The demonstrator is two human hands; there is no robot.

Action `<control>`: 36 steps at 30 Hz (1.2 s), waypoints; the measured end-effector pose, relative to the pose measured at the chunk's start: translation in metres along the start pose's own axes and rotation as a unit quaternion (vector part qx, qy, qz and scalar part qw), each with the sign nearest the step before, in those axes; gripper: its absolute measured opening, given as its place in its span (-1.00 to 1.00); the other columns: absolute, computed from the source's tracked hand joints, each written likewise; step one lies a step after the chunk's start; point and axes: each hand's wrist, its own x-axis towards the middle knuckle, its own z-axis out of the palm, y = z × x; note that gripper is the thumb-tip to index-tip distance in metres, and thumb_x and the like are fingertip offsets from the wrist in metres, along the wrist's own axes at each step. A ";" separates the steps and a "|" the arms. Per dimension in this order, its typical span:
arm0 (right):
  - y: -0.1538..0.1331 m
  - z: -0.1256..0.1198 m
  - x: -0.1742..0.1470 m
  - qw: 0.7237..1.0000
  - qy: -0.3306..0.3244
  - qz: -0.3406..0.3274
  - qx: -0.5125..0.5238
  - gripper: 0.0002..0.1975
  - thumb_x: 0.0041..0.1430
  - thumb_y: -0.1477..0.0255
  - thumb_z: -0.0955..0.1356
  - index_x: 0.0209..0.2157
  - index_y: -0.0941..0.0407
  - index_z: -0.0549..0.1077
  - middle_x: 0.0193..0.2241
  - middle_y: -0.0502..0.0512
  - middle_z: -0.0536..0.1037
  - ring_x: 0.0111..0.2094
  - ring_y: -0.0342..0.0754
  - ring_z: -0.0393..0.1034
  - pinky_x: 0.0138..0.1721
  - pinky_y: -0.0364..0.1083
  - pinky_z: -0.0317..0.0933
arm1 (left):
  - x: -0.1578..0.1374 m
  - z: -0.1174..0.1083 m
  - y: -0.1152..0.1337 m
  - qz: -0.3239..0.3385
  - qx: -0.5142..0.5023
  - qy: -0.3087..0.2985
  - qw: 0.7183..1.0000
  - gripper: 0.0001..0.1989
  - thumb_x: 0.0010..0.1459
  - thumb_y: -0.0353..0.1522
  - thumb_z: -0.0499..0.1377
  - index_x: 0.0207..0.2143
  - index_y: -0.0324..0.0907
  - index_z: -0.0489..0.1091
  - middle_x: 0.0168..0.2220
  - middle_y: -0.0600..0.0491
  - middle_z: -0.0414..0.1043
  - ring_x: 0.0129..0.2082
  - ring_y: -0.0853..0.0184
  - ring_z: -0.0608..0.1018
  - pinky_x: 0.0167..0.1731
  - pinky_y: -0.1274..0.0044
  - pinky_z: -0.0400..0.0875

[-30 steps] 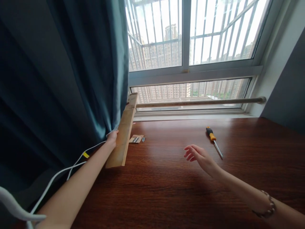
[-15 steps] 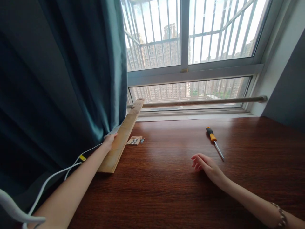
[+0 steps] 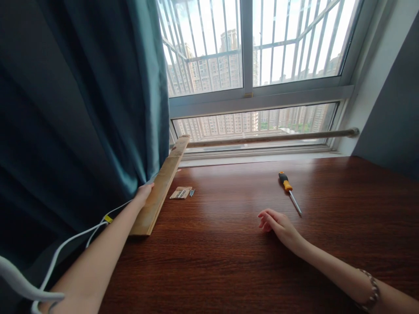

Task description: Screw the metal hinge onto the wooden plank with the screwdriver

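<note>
At the left of the table, my left hand (image 3: 144,193) is closed on the left edge of a long, flat piece of tan cardboard (image 3: 161,183), its fingertips hidden behind it. The cardboard slants away toward the window, with a rough far end. Just right of it lie a small printed paper packet (image 3: 180,192) and several screws (image 3: 192,192). My right hand (image 3: 275,223) rests on the table with loosely curled fingers and nothing seen in them. Beyond it lies a screwdriver (image 3: 288,185) with a black and yellow handle, its shaft pointing toward me.
A dark brown wooden table (image 3: 209,253) reaches to the window sill. Blue curtains (image 3: 131,87) hang at the left, close to my left hand. White cables (image 3: 59,253) run beside my left forearm. A horizontal rail (image 3: 271,138) crosses the lower window.
The whole view has shifted slightly, so everything appears a little further left. Both hands stay in nearly the same places, the left one still on the cardboard.
</note>
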 end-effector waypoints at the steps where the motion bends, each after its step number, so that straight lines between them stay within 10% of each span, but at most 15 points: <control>1: 0.001 0.000 0.001 1.000 -0.001 -0.001 -0.001 -0.58 0.16 0.07 0.23 -0.40 0.15 0.41 -0.55 0.07 0.49 -0.54 -0.10 0.36 -0.46 -0.11 0.23 | 0.004 -0.001 -0.009 -0.022 0.015 -0.007 1.000 -0.65 0.22 -0.25 0.05 -0.16 -0.38 0.39 -0.16 -0.10 0.44 -0.20 0.15 0.50 -0.23 0.31 0.41; 5: 0.006 0.000 0.002 1.000 -0.006 -0.008 -0.012 -0.58 0.17 0.08 0.21 -0.39 0.16 0.39 -0.54 0.07 0.49 -0.54 -0.10 0.37 -0.46 -0.12 0.24 | 0.006 0.014 -0.017 0.000 0.069 0.028 0.997 -0.55 0.21 -0.20 -0.01 -0.11 -0.43 0.37 0.01 -0.26 0.37 0.00 -0.05 0.40 -0.05 0.20 0.25; 8: 0.007 0.001 0.003 0.999 -0.010 -0.012 -0.029 -0.62 0.18 0.12 0.20 -0.40 0.15 0.37 -0.54 0.07 0.48 -0.54 -0.10 0.37 -0.46 -0.12 0.24 | -0.024 0.037 0.000 0.222 0.096 0.082 0.967 -0.51 0.20 -0.21 0.00 0.08 -0.34 0.24 0.14 -0.25 0.24 0.13 0.04 0.29 0.06 0.26 0.16; 14: -0.001 -0.024 0.014 0.982 0.045 -0.032 -0.180 -0.73 0.21 0.23 0.22 -0.37 0.14 0.37 -0.51 0.08 0.49 -0.49 -0.05 0.40 -0.42 -0.10 0.24 | -0.151 0.076 0.052 0.548 0.072 -0.015 0.833 -0.46 0.24 -0.20 -0.05 0.21 -0.27 0.06 0.16 -0.20 0.23 0.22 0.12 0.18 0.15 0.19 0.04; 22: 0.011 -0.089 0.030 0.788 0.178 0.130 -0.575 -0.69 0.23 0.25 0.26 -0.25 0.26 0.34 -0.27 0.39 0.47 -0.25 0.22 0.45 -0.33 0.00 0.22 | -0.239 0.105 0.079 0.700 0.029 -0.064 0.711 -0.46 0.25 -0.21 -0.05 0.21 -0.29 0.08 0.22 -0.16 0.14 0.30 0.11 -0.01 0.22 0.10 -0.26; 31: 0.028 -0.107 0.041 0.836 0.137 0.152 -0.509 -0.77 0.25 0.39 0.16 -0.41 0.18 0.32 -0.41 0.31 0.49 -0.34 0.13 0.45 -0.39 -0.04 0.16 | -0.229 0.089 0.068 0.699 0.042 -0.038 0.713 -0.55 0.25 -0.32 -0.05 0.17 -0.27 0.15 0.20 -0.15 0.19 0.29 0.18 0.03 0.23 0.14 -0.18; 36: 0.009 -0.070 0.033 0.980 0.009 0.121 -0.159 -0.66 0.13 0.15 0.22 -0.57 0.08 0.15 -0.72 -0.11 0.18 -0.70 -0.20 0.05 -0.66 -0.19 -0.10 | -0.230 0.087 0.074 0.702 0.061 -0.015 0.709 -0.51 0.24 -0.30 -0.01 0.19 -0.30 0.10 0.21 -0.19 0.15 0.28 0.14 0.06 0.20 0.15 -0.04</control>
